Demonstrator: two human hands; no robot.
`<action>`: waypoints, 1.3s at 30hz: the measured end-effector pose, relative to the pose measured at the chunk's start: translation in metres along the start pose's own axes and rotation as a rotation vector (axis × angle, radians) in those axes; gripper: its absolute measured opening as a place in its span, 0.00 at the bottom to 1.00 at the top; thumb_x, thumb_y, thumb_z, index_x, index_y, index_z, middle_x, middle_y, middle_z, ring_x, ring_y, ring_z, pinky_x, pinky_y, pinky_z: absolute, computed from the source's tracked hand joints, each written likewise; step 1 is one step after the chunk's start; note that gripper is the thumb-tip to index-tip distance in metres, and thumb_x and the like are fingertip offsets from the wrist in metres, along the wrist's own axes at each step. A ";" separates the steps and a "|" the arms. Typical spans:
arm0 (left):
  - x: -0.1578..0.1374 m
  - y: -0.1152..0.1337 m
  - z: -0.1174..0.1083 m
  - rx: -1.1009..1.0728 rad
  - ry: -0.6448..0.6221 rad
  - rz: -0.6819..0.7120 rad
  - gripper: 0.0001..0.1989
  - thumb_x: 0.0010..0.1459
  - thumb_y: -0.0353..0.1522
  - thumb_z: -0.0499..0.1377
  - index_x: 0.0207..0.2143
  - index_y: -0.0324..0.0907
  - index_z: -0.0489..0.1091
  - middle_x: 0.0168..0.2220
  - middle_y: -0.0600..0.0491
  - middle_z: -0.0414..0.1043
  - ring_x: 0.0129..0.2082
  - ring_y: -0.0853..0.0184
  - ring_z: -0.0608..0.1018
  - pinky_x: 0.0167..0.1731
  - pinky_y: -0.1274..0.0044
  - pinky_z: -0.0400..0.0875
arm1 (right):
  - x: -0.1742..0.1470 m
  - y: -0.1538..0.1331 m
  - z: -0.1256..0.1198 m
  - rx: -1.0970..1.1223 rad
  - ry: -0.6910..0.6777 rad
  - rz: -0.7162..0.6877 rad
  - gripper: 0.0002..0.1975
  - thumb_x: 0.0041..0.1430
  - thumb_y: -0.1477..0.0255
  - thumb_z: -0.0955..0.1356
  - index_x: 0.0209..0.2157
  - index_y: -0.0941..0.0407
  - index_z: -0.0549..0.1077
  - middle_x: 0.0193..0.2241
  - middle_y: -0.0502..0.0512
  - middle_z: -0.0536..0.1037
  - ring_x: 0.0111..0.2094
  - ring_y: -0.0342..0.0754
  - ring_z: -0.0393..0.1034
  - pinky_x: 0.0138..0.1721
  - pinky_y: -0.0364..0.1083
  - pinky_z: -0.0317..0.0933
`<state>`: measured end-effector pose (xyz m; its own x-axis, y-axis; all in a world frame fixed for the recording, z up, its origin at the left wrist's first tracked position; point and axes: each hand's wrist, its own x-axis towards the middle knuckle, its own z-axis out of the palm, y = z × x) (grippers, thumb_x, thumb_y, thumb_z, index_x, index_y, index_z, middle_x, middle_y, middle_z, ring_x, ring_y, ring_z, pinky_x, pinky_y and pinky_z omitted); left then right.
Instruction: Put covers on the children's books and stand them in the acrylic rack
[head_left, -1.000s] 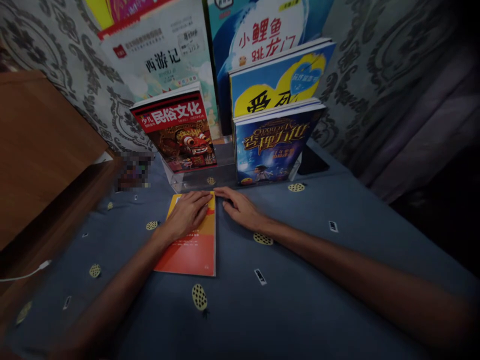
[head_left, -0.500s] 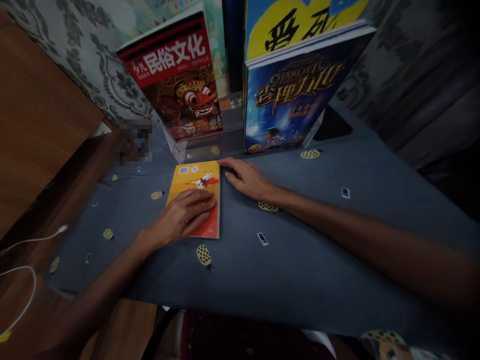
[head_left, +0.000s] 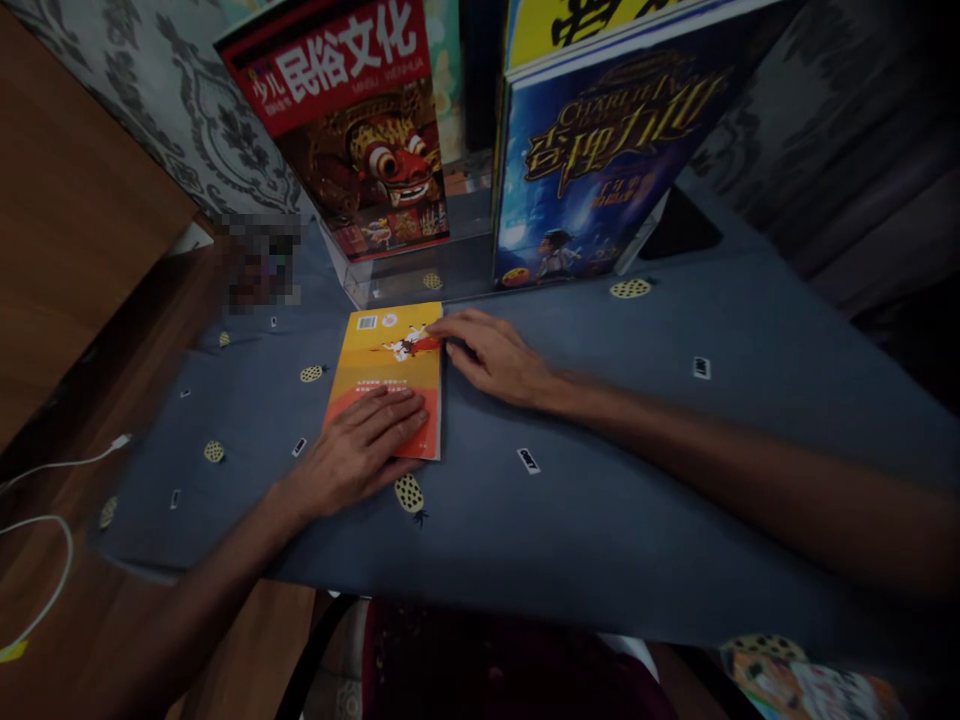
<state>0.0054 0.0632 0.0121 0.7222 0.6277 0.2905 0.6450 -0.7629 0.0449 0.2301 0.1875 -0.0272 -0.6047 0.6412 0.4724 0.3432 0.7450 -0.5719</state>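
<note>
A small book with a yellow-to-orange cover lies on the blue-grey tablecloth, a barcode near its far left corner. Flat across the book's near part rests my left hand, fingers stretched out and holding nothing. My right hand is at the far right edge of the book, fingers extended, the fingertips touching the cover near its printed figure. Its thumb is apart from the index finger. The book's near left corner is hidden under my left hand.
Behind the book, a clear stand holds a red-topped book and a blue book. A dark flat object lies to the right of it. A white cable runs at the left; colourful packaging shows at bottom right.
My left hand has slid toward me over the cover, uncovering printed text in its middle. My right hand's fingertips have moved onto the book from its far corner. The view has shifted slightly.
</note>
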 end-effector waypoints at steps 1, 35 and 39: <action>0.000 0.001 0.001 0.008 0.004 -0.001 0.23 0.67 0.37 0.58 0.61 0.40 0.64 0.58 0.44 0.72 0.61 0.57 0.72 0.61 0.59 0.68 | -0.003 -0.004 0.000 0.013 -0.012 -0.008 0.20 0.63 0.77 0.60 0.53 0.56 0.73 0.51 0.59 0.78 0.54 0.55 0.70 0.57 0.56 0.64; -0.003 0.004 0.009 -0.011 0.125 0.014 0.21 0.66 0.35 0.59 0.59 0.37 0.66 0.56 0.42 0.74 0.60 0.58 0.73 0.59 0.62 0.71 | -0.044 -0.062 -0.011 0.125 -0.122 -0.452 0.12 0.66 0.79 0.62 0.44 0.61 0.76 0.36 0.60 0.81 0.44 0.51 0.74 0.45 0.50 0.73; -0.011 -0.003 0.003 -0.023 0.040 0.013 0.23 0.67 0.37 0.57 0.61 0.37 0.63 0.58 0.42 0.72 0.61 0.58 0.72 0.61 0.61 0.69 | -0.045 -0.062 -0.012 0.006 -0.156 -0.522 0.13 0.67 0.79 0.62 0.45 0.61 0.76 0.37 0.60 0.81 0.48 0.51 0.73 0.48 0.50 0.72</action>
<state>-0.0038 0.0590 0.0064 0.7195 0.6116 0.3290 0.6296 -0.7744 0.0627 0.2449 0.1146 -0.0053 -0.7931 0.1511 0.5900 -0.0352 0.9557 -0.2921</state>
